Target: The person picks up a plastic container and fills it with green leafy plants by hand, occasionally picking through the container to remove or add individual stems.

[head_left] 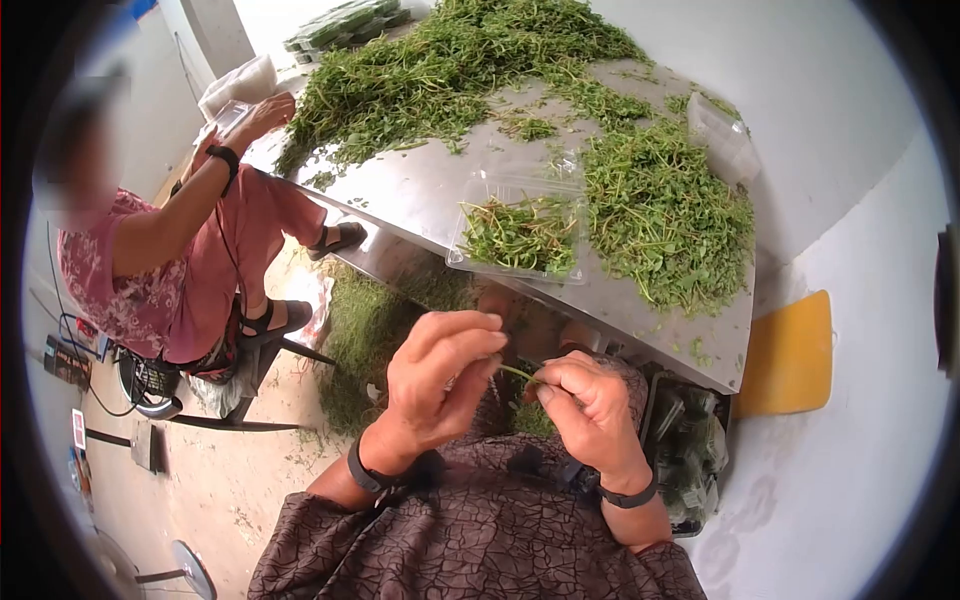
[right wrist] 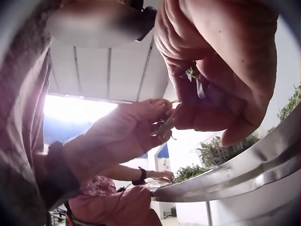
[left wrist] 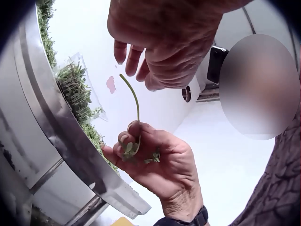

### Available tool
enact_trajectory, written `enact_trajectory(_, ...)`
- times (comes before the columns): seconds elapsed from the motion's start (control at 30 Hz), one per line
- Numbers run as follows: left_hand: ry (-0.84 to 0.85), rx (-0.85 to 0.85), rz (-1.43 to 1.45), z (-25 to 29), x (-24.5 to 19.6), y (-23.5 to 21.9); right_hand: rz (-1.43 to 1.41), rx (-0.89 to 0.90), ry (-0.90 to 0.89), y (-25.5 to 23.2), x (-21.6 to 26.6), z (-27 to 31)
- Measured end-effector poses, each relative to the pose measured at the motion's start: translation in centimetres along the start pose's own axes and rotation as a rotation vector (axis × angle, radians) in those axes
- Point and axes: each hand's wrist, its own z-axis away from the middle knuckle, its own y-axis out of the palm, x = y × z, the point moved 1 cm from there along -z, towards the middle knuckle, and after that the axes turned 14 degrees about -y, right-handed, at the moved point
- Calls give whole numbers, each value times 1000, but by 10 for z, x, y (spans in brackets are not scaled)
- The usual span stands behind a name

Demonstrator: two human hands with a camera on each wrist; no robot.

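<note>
My right hand (head_left: 590,410) pinches a thin green stem (head_left: 516,372) between thumb and fingers. In the left wrist view the stem (left wrist: 134,94) curves upward, one end free, with small leaves (left wrist: 130,149) at the right hand's fingers. My left hand (head_left: 435,375) is raised beside that free end, its fingers loosely bent and fingertips close to the stem. The right wrist view has a small leafy bit (right wrist: 164,129) at the left hand's fingers. Beyond both hands, a clear plastic box (head_left: 462,262) holding cut greens (head_left: 520,235) stands at the table's edge.
The metal table (head_left: 400,205) carries a big heap of greens (head_left: 440,75) and a smaller pile (head_left: 665,210) at right. Another person (head_left: 175,235) sits at left, hands near a clear container (head_left: 232,118). A crate of packed boxes (head_left: 685,450) stands below right, near a yellow board (head_left: 790,355).
</note>
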Motion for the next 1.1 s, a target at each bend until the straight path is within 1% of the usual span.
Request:
enact_trajectory(0.03,128,18,-155,-3,-9,-1,-3,12,0,1,-1,0)
enact_trajectory(0.07,253,36,-312,-4,-16,-1,64,11,-59,3,-2,0)
enact_trajectory(0.1,287,144,-373,-2,-17,0,130,11,-119,4,-2,0)
enact_trajectory(0.13,278,132,-377,1,-16,2,126,26,-123,4,-1,0)
enact_trajectory(0.2,274,275,-457,8,-10,10,317,95,-169,4,1,0)
enact_trajectory(0.23,263,269,-451,9,-8,11,318,104,-175,5,2,-1)
enact_trajectory(0.27,260,262,-449,9,-7,10,396,88,-224,7,3,-2)
enact_trajectory(0.3,244,311,-462,10,-5,9,475,72,-272,9,4,-2)
enact_trajectory(0.33,226,361,-473,12,-4,8,477,80,-271,10,4,-1)
enact_trajectory(0.37,222,355,-468,12,-3,6,536,106,-300,12,3,0)
enact_trajectory(0.43,176,516,-503,13,-1,4,597,137,-336,15,4,-1)
enact_trajectory(0.47,177,510,-501,14,0,5,641,157,-340,17,6,0)
enact_trajectory(0.53,202,431,-438,17,3,7,688,181,-348,19,7,-1)
enact_trajectory(0.57,202,426,-436,17,4,10,643,103,-366,19,6,-1)
enact_trajectory(0.6,215,336,-353,16,4,12,595,25,-383,20,6,-2)
enact_trajectory(0.63,227,246,-269,15,4,13,597,30,-385,20,9,-4)
enact_trajectory(0.67,226,242,-266,13,2,11,516,-41,-354,17,13,-6)
enact_trajectory(0.7,168,274,-132,9,-2,8,435,-111,-322,14,15,-8)
enact_trajectory(0.73,111,306,3,7,-3,6,420,-147,-309,9,13,-9)
enact_trajectory(0.77,112,303,6,7,-3,5,312,-214,-162,5,16,-10)
enact_trajectory(0.8,-23,307,152,6,-2,5,203,-281,-14,1,20,-11)
enact_trajectory(0.83,-158,313,298,6,-1,5,198,-284,-24,-4,21,-13)
enact_trajectory(0.87,-154,318,304,6,-3,8,205,-289,-22,-3,24,-16)
enact_trajectory(0.93,-596,338,965,4,-5,18,203,-312,-216,1,30,-25)
enact_trajectory(0.97,-581,369,961,2,-5,19,216,-272,-242,1,30,-27)
enact_trajectory(1.07,-607,368,992,2,-8,27,165,-264,-245,8,29,-31)
enact_trajectory(1.1,-586,389,992,3,-3,31,156,-251,-255,9,26,-30)
